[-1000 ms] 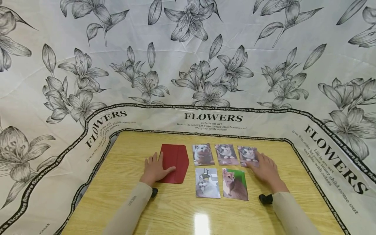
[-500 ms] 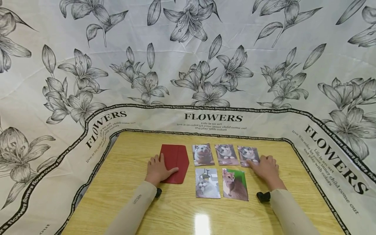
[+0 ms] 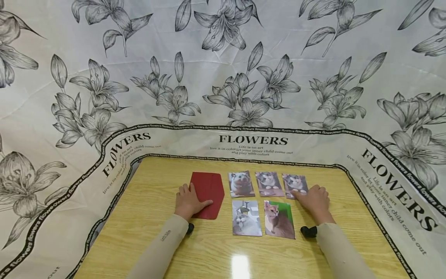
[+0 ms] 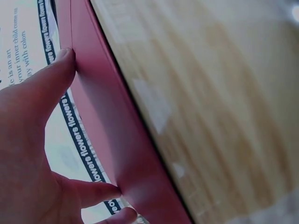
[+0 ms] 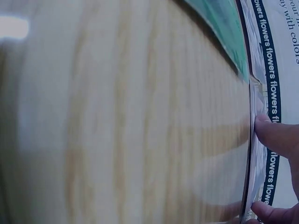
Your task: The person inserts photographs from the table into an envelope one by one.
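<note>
My left hand (image 3: 188, 202) is spread, thumb well apart from the fingers, touching the red envelope (image 3: 213, 185), which lies at ten o'clock on the wooden table (image 3: 205, 248). My right hand (image 3: 316, 202) rests with thumb and finger parted, thumb on the near corner of the right kitten photo (image 3: 293, 183) at two o'clock. Toward nine from it lie the middle kitten photo (image 3: 268, 183), then the mouse photo (image 3: 240, 183); at seven, the ginger cat photo (image 3: 279, 221).
</note>
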`<state>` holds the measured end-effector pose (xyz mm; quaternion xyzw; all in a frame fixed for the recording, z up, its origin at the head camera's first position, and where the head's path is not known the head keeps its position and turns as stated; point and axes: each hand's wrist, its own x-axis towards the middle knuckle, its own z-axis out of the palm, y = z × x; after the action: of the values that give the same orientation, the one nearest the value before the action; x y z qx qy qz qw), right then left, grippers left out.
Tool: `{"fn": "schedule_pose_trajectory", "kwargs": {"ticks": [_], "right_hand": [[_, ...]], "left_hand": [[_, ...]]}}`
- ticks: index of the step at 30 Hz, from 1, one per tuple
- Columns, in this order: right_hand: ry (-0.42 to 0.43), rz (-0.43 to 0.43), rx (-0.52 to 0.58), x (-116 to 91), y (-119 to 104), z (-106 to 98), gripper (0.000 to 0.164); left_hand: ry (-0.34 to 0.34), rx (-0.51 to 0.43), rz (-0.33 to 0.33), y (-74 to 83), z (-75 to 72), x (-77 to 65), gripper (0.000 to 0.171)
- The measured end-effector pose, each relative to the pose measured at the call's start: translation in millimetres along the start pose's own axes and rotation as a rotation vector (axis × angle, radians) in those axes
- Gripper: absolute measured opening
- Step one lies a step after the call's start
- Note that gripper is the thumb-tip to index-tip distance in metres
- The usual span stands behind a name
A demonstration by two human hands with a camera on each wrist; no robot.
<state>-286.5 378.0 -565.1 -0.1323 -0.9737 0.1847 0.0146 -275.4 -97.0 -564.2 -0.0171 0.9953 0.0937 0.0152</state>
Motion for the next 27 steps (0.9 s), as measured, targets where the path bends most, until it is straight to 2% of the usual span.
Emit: {"fn": "schedule_pose_trajectory", "kwargs": {"ticks": [10, 14, 21, 24, 27], "right_hand": [[-0.023, 0.101, 0.001, -2, -8, 0, 0.106], [-0.011, 0.112, 0.027, -2, -7, 2, 0.107], [0.017, 0.111, 0.074, -4, -8, 2, 0.101], [0.021, 0.107, 0.083, -5, -7, -1, 0.094], [0.024, 0.094, 0.102, -6, -6, -5, 0.076]], "left_hand": [[0.008, 0.000, -0.049, 0.4, -4.6, -1.3, 0.112], [0.029, -0.035, -0.076, -0.8, -9.6, -2.8, 0.108], [-0.025, -0.144, -0.144, -4.8, -16.1, -2.1, 0.108], [-0.035, -0.207, -0.159, -7.2, -17.1, -1.4, 0.105], [-0.040, -0.234, -0.162, -9.2, -18.3, -0.7, 0.101]]}}
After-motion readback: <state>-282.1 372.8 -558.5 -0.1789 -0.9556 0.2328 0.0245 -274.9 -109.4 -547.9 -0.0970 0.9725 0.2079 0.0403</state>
